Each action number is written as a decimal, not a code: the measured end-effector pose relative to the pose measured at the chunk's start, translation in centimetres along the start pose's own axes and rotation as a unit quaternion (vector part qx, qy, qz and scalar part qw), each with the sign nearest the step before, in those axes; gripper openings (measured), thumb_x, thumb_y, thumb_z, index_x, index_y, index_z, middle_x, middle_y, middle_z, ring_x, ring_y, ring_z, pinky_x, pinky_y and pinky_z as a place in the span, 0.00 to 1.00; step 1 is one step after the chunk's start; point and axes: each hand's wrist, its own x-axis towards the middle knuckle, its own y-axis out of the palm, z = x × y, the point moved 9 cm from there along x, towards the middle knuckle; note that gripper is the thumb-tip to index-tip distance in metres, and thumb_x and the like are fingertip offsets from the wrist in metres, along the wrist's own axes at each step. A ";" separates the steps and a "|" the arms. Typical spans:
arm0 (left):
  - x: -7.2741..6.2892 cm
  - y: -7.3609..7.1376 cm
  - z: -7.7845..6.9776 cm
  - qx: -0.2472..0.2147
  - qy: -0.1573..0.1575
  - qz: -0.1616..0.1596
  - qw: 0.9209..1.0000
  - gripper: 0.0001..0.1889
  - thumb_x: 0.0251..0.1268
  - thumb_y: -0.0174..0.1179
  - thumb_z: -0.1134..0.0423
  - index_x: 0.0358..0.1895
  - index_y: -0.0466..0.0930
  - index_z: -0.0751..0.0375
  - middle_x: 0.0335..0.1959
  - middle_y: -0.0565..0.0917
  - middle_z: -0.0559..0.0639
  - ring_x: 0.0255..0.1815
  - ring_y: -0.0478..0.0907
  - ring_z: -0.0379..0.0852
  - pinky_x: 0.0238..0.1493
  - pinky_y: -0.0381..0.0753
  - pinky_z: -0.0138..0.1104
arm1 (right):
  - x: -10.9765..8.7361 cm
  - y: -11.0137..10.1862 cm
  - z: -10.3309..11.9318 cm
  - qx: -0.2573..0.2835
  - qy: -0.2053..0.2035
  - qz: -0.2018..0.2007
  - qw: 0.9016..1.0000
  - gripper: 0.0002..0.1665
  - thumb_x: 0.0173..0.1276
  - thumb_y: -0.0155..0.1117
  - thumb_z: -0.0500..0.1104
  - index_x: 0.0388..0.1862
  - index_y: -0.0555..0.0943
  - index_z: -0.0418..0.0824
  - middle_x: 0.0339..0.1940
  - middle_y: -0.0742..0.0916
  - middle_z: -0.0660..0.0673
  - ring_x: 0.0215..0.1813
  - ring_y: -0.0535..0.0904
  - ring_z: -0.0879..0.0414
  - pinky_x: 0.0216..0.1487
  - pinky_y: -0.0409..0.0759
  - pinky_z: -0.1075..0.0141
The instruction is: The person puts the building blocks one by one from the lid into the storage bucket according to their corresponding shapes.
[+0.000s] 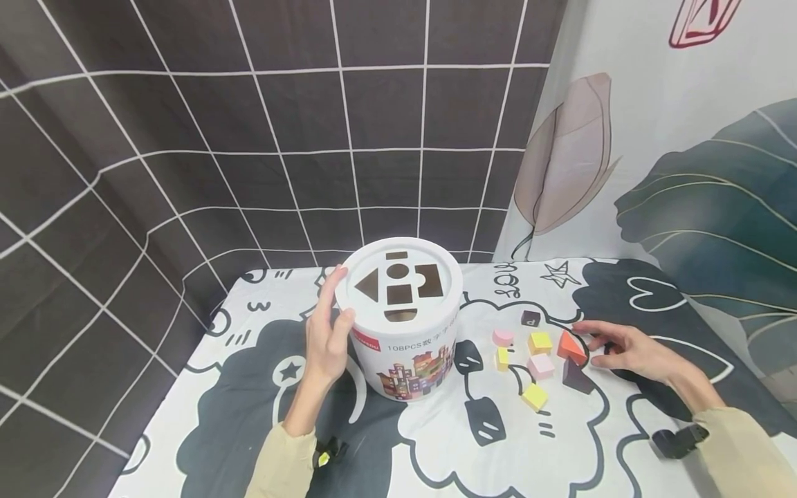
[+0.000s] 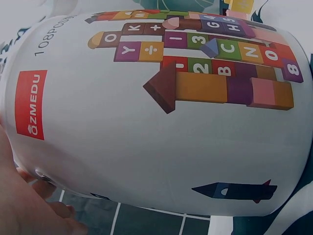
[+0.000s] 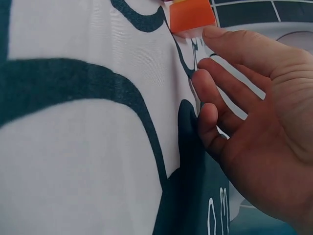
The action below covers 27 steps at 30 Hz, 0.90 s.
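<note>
A white shape-sorter bucket (image 1: 405,353) stands upright on the patterned cloth, its lid (image 1: 398,283) cut with several shaped holes. My left hand (image 1: 328,339) rests against the bucket's left side, fingers extended along the rim and thumb at the front edge. In the left wrist view, part of that hand (image 2: 29,196) shows beside the printed wall. On the right, my right hand (image 1: 635,351) has its fingers spread beside an orange-red block (image 1: 571,348). The right wrist view shows the thumb close to this block (image 3: 191,17); whether they touch I cannot tell.
Near the orange-red block lie a dark triangular block (image 1: 578,377), a pink block (image 1: 541,366), a pink rounded block (image 1: 503,337), a small dark block (image 1: 530,318) and yellow blocks (image 1: 534,397). A dark grid-patterned curtain (image 1: 386,176) hangs behind, with a leaf-printed one (image 1: 703,194) at right.
</note>
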 end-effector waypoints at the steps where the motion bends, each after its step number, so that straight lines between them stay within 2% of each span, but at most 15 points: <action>1: 0.0 0.0 0.0 0.000 0.000 0.000 1.000 0.32 0.62 0.47 0.59 0.72 0.68 0.63 0.73 0.70 0.54 0.75 0.62 0.49 0.72 0.58 0.48 | 0.1 0.0 0.0 -0.001 0.000 0.003 1.000 0.40 0.56 0.76 0.35 0.67 0.71 0.29 0.57 0.83 0.46 0.42 0.78 0.57 0.32 0.72 0.65; 3: 0.0 0.0 0.0 -0.001 0.001 0.000 1.000 0.32 0.61 0.47 0.59 0.72 0.69 0.63 0.73 0.70 0.54 0.75 0.62 0.49 0.72 0.58 0.47 | 0.2 0.1 0.0 -0.003 -0.004 0.011 1.000 0.40 0.56 0.76 0.35 0.67 0.71 0.28 0.56 0.83 0.43 0.40 0.77 0.56 0.30 0.72 0.64; 7: 0.0 0.0 0.0 0.001 0.000 0.000 1.000 0.32 0.61 0.47 0.59 0.72 0.69 0.63 0.73 0.70 0.54 0.75 0.62 0.49 0.72 0.58 0.47 | 0.6 0.3 0.0 -0.009 -0.003 0.025 1.000 0.40 0.56 0.76 0.35 0.68 0.71 0.29 0.51 0.83 0.44 0.35 0.76 0.55 0.29 0.71 0.64; 11: 0.0 0.0 -0.1 0.000 0.001 0.000 1.000 0.32 0.61 0.47 0.59 0.71 0.69 0.63 0.73 0.70 0.54 0.75 0.62 0.49 0.72 0.58 0.47 | 0.9 0.5 0.3 -0.016 -0.010 0.039 0.999 0.41 0.56 0.75 0.34 0.68 0.70 0.27 0.48 0.82 0.45 0.35 0.75 0.56 0.29 0.71 0.65; 17: 0.0 0.0 -0.1 -0.004 0.002 0.001 1.000 0.32 0.62 0.47 0.59 0.71 0.68 0.63 0.72 0.70 0.55 0.75 0.61 0.50 0.72 0.57 0.47 | 1.2 0.9 0.3 -0.017 -0.010 0.056 0.998 0.41 0.56 0.75 0.33 0.67 0.69 0.25 0.37 0.82 0.44 0.31 0.73 0.55 0.27 0.68 0.65; 27: -0.1 0.0 0.1 -0.003 0.007 -0.001 1.000 0.32 0.62 0.46 0.58 0.71 0.68 0.64 0.72 0.70 0.55 0.75 0.61 0.50 0.72 0.57 0.46 | 1.0 1.0 0.7 -0.046 -0.017 0.028 0.998 0.39 0.56 0.77 0.38 0.64 0.73 0.25 0.35 0.82 0.45 0.30 0.73 0.57 0.25 0.66 0.65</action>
